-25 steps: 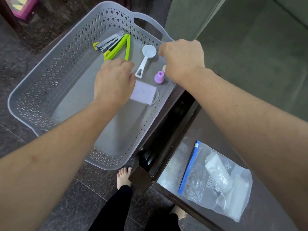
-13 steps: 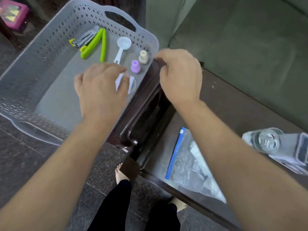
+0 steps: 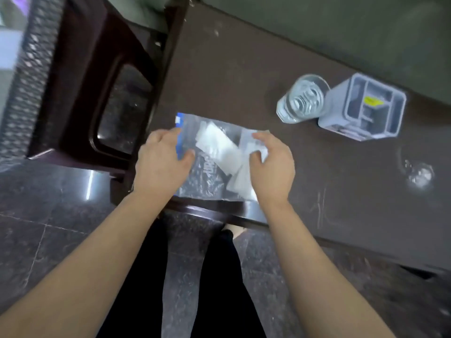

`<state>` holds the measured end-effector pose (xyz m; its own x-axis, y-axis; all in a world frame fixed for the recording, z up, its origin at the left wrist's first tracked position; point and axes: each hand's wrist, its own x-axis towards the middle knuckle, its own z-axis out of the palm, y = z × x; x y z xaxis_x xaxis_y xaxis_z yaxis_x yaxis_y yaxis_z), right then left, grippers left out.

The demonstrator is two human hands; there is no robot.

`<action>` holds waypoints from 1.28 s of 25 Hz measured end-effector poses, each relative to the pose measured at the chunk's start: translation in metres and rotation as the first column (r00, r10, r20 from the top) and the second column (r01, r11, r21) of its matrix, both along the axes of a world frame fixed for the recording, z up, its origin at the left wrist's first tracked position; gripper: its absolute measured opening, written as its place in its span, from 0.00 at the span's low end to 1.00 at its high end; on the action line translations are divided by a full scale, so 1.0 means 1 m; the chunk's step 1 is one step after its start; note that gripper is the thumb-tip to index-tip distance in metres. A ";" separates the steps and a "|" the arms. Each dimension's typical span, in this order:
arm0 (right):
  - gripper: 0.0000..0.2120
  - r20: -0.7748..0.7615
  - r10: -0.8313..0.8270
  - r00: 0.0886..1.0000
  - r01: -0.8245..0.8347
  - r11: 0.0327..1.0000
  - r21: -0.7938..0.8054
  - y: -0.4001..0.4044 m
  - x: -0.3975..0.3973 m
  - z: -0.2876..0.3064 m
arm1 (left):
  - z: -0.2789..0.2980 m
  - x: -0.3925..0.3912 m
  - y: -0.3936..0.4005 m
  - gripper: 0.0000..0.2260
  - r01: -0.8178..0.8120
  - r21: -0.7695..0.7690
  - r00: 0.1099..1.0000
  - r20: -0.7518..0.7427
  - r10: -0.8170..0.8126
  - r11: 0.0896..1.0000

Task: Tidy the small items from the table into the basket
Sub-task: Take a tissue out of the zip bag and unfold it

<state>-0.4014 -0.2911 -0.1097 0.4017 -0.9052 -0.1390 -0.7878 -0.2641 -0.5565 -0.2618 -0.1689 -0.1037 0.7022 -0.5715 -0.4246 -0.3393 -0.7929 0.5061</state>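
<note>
A clear zip bag (image 3: 214, 157) with a blue seal strip and white contents lies on the dark brown table (image 3: 244, 76) near its front edge. My left hand (image 3: 161, 164) grips the bag's left, blue-strip side, thumb on top. My right hand (image 3: 273, 167) pinches the bag's right side, fingers curled over the plastic. The grey perforated basket (image 3: 24, 89) shows only as a blurred wall at the far left, on a dark stool (image 3: 97, 93); its contents are out of view.
A clear glass (image 3: 302, 98) and a grey divided plastic box (image 3: 363, 108) stand on the table at the back right. A glass object (image 3: 419, 174) sits at the right. My legs (image 3: 195, 276) and the dark tiled floor are below.
The view has swung right from the basket to the table. Both hands left the basket and came down onto the zip bag, taking hold of its two sides.
</note>
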 end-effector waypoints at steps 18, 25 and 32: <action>0.23 -0.078 -0.370 0.926 0.313 0.631 0.710 0.025 -0.113 -0.035 | -0.015 -0.022 -0.029 0.09 -0.331 -0.063 0.886 -0.365 0.287 0.942; 0.31 -0.179 -0.438 0.881 0.454 0.675 0.581 0.022 -0.121 -0.019 | 0.019 -0.048 -0.041 0.09 0.008 -0.166 0.978 -0.202 -0.042 0.986; 0.35 0.057 -0.052 0.997 0.050 0.998 0.040 -0.046 -0.112 0.074 | 0.090 -0.099 -0.092 0.20 0.563 -0.158 0.825 0.045 -0.564 0.811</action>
<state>-0.5131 -0.3369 -0.0358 0.3635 -0.9191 -0.1520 -0.7660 -0.2020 -0.6103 -0.3606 -0.2605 -0.0136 0.2350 -0.9254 -0.2972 -0.6995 -0.3734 0.6094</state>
